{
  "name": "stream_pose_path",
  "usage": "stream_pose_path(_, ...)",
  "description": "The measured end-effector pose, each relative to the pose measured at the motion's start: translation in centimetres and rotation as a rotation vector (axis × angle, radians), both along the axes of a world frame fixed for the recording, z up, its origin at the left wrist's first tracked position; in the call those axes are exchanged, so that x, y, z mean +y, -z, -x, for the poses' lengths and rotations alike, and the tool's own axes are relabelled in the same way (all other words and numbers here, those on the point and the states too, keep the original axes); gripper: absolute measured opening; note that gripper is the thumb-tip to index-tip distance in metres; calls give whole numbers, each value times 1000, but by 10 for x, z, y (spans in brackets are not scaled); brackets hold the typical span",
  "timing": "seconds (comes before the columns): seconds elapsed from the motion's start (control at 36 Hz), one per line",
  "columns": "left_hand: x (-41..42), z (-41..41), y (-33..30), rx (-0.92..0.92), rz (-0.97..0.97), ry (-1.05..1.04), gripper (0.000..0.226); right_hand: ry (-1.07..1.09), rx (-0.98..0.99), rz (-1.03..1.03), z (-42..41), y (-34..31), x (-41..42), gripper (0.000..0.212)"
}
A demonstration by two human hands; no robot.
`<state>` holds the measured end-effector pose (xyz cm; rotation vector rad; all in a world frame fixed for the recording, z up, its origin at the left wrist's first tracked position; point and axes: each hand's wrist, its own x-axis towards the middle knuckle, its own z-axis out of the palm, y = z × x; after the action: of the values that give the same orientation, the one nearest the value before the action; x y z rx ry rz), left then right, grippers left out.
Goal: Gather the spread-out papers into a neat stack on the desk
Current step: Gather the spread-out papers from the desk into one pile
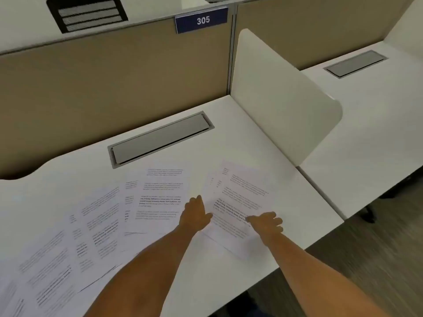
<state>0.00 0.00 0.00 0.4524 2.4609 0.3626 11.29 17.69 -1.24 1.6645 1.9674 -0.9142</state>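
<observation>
Desk (229, 124): we see a white top filling most of the view, running from the beige partition (114, 83) down to its near edge at lower right.
Side divider (281, 106): we see a white rounded panel standing upright on the desk's right side, between this desk and the next one.
Spread papers (68, 248): we count several printed sheets fanned and overlapping across the left and middle of the desk, reaching the lower left corner of the view.
Right-hand sheets (240, 195): we see a few overlapping pages lying askew on the right of the desk, apart from the fan.
Cable tray lid (160, 138): we see a grey flap set into the desk behind the papers.
Number plate (201, 20): we read 305 on a blue plate atop the partition.
Left hand (194, 216): we see it palm down, fingers together, at the left edge of the right-hand sheets.
Right hand (265, 223): we see it resting on those sheets, fingers curled; we cannot tell whether it pinches a page.
</observation>
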Motion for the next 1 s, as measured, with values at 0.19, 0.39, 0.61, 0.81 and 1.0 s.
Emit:
stream_pose_path(0.19, 17, -3, 20, -73, 75, -57, 94, 50, -51, 25, 7, 6, 7, 62)
stream_pose_path(0.39, 34, 0, 38, -129, 44, -154, 95, 24, -85, 9, 19, 12, 10, 69)
stream_pose_path(0.61, 42, 3, 49, -40, 138, -99, 89, 94, -18, 110, 33, 19, 7, 76)
stream_pose_path(0.81, 48, 5, 51, -15, 148, -187, 85, 39, -44, 64, 43, 19, 4, 74)
stream_pose_path(1.0, 51, 4, 50, -40, 86, -293, 87, 60, -59, 61, 49, 19, 1, 67)
